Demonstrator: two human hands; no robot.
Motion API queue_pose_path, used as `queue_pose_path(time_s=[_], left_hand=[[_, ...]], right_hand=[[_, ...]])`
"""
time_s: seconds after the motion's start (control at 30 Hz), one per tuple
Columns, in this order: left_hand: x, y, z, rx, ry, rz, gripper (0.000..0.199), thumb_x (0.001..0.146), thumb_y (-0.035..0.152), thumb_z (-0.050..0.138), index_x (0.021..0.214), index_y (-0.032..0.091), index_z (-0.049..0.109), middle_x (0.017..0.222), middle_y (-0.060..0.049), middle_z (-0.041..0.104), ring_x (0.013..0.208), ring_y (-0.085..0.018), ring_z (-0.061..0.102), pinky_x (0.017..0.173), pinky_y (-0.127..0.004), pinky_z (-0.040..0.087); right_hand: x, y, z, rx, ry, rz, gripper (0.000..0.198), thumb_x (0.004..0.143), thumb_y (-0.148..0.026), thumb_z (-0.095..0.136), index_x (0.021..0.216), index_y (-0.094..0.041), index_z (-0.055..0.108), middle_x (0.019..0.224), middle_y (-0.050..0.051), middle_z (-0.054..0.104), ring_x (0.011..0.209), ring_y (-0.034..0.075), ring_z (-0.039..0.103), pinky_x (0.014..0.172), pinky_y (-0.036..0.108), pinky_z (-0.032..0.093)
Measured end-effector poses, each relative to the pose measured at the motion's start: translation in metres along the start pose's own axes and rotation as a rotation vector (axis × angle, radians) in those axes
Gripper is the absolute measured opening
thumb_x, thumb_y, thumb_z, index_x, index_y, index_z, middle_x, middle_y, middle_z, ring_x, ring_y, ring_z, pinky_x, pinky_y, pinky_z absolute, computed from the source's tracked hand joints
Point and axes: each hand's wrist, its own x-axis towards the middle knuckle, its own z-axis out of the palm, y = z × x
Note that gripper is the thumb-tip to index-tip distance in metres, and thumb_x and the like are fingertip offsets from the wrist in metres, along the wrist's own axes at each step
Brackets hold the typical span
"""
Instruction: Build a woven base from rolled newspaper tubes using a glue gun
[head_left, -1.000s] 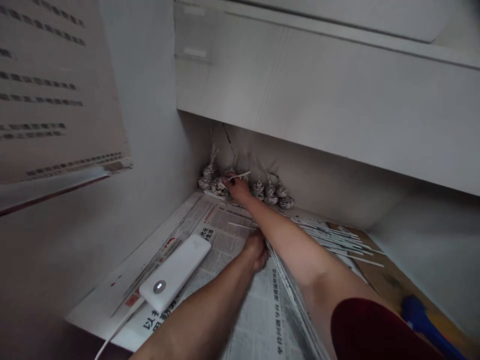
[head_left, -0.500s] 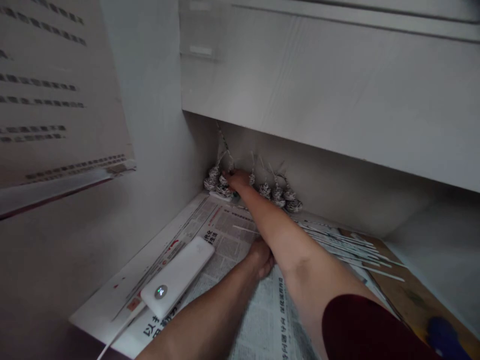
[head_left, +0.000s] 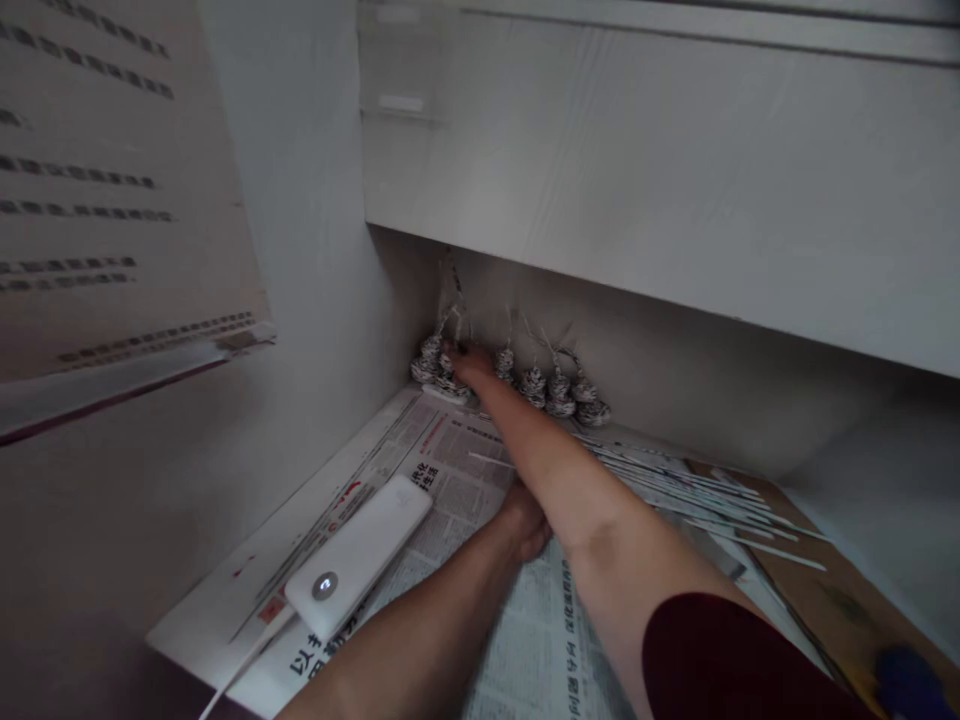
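My right hand (head_left: 472, 364) reaches to the back of the table, its fingers closed around a small gourd-shaped weave of rolled newspaper (head_left: 445, 364) with a thin twisted stem. Its fingertips are partly hidden in the dim light. Beside it on the left stands another woven paper gourd (head_left: 430, 358); several more, such as this woven gourd (head_left: 534, 385), line the back wall to the right. My left hand (head_left: 529, 522) rests curled on the newspaper (head_left: 469, 530), partly under my right forearm. Whatever its fingers hold, if anything, is out of sight.
A white power bank (head_left: 360, 555) with a cable lies at the left. Thin paper sticks (head_left: 675, 485) are spread at the right, partly over a brown board (head_left: 840, 590). A white cabinet panel (head_left: 637, 180) overhangs the back, and a printed sheet (head_left: 120, 200) hangs at upper left.
The view has shifted slightly. My right hand stays among the gourds at the back with only a small movement, and my left hand keeps its place on the newspaper.
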Motion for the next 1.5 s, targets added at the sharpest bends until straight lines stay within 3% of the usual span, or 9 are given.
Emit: queue_pose_path(time_s=[0.1, 0.2, 0.43, 0.73, 0.87, 0.97, 1.13, 1.3, 1.5], left_hand=[[0.006, -0.005, -0.004, 0.055, -0.012, 0.036, 0.016, 0.080, 0.012, 0.052, 0.086, 0.008, 0.067, 0.081, -0.014, 0.072, 0.080, -0.022, 0.068, 0.076, -0.033, 0.054], [0.010, -0.007, -0.006, 0.078, -0.011, 0.023, 0.017, 0.080, 0.014, 0.052, 0.086, 0.008, 0.067, 0.081, -0.014, 0.072, 0.078, -0.022, 0.069, 0.074, -0.033, 0.054], [0.003, -0.002, -0.005, -0.025, -0.078, 0.030, 0.017, 0.080, 0.022, 0.059, 0.088, 0.011, 0.069, 0.089, -0.014, 0.072, 0.086, -0.023, 0.068, 0.079, -0.031, 0.053], [0.011, -0.008, -0.010, 0.063, -0.066, 0.027, 0.019, 0.083, 0.016, 0.050, 0.088, 0.009, 0.067, 0.082, -0.013, 0.071, 0.082, -0.022, 0.068, 0.076, -0.031, 0.054], [0.018, -0.011, -0.015, 0.108, -0.107, 0.035, 0.017, 0.083, 0.013, 0.050, 0.090, 0.009, 0.065, 0.080, -0.013, 0.071, 0.079, -0.020, 0.069, 0.076, -0.032, 0.055], [0.022, -0.010, -0.020, 0.131, -0.151, 0.029, 0.015, 0.083, 0.014, 0.051, 0.094, 0.011, 0.061, 0.082, -0.012, 0.070, 0.077, -0.019, 0.069, 0.076, -0.034, 0.056], [0.016, -0.009, -0.019, 0.164, -0.171, -0.039, 0.016, 0.091, 0.024, 0.045, 0.086, 0.012, 0.053, 0.082, -0.014, 0.069, 0.070, -0.020, 0.069, 0.068, -0.038, 0.058], [-0.001, -0.019, -0.007, 0.225, -0.259, -0.063, 0.014, 0.092, 0.024, 0.044, 0.086, 0.013, 0.051, 0.085, -0.013, 0.070, 0.071, -0.021, 0.070, 0.065, -0.037, 0.058], [-0.021, -0.034, 0.001, 0.310, -0.352, -0.093, 0.017, 0.092, 0.026, 0.044, 0.084, 0.013, 0.052, 0.086, -0.014, 0.070, 0.071, -0.022, 0.070, 0.066, -0.038, 0.058]], right_hand=[[-0.006, 0.007, 0.002, 0.024, 0.014, -0.001, 0.064, 0.081, -0.061, 0.051, 0.126, -0.015, 0.054, 0.100, 0.012, 0.069, 0.085, 0.019, 0.067, 0.072, 0.025, 0.046], [-0.009, 0.014, 0.000, 0.037, 0.061, -0.047, 0.067, 0.075, -0.058, 0.060, 0.125, -0.014, 0.053, 0.116, 0.014, 0.063, 0.103, 0.021, 0.062, 0.080, 0.026, 0.046], [-0.011, 0.011, 0.008, 0.035, 0.222, -0.009, 0.045, 0.085, -0.048, 0.051, 0.115, -0.015, 0.058, 0.115, 0.015, 0.063, 0.110, 0.022, 0.058, 0.089, 0.030, 0.042], [-0.026, 0.010, 0.003, 0.124, 0.140, 0.075, 0.051, 0.075, -0.039, 0.066, 0.118, -0.014, 0.056, 0.114, 0.015, 0.064, 0.104, 0.022, 0.062, 0.084, 0.029, 0.046], [-0.035, 0.009, -0.014, 0.148, 0.128, 0.077, 0.042, 0.081, -0.033, 0.061, 0.117, -0.013, 0.058, 0.105, 0.015, 0.067, 0.096, 0.021, 0.065, 0.079, 0.029, 0.048], [-0.054, 0.017, -0.034, 0.174, 0.106, 0.051, 0.030, 0.086, -0.031, 0.053, 0.110, -0.017, 0.063, 0.093, 0.008, 0.070, 0.081, 0.017, 0.067, 0.072, 0.025, 0.048], [-0.111, 0.068, -0.090, 0.200, 0.036, -0.138, 0.041, 0.089, -0.047, 0.046, 0.085, -0.016, 0.072, 0.081, 0.005, 0.071, 0.078, 0.016, 0.065, 0.075, 0.026, 0.048], [-0.168, 0.116, -0.144, 0.375, -0.082, 0.042, 0.046, 0.089, -0.054, 0.043, 0.099, -0.018, 0.070, 0.103, 0.009, 0.070, 0.090, 0.018, 0.064, 0.076, 0.033, 0.050], [-0.203, 0.116, -0.160, 0.396, -0.156, 0.074, 0.050, 0.090, -0.056, 0.038, 0.109, -0.019, 0.067, 0.113, 0.008, 0.066, 0.092, 0.017, 0.063, 0.072, 0.028, 0.050]])
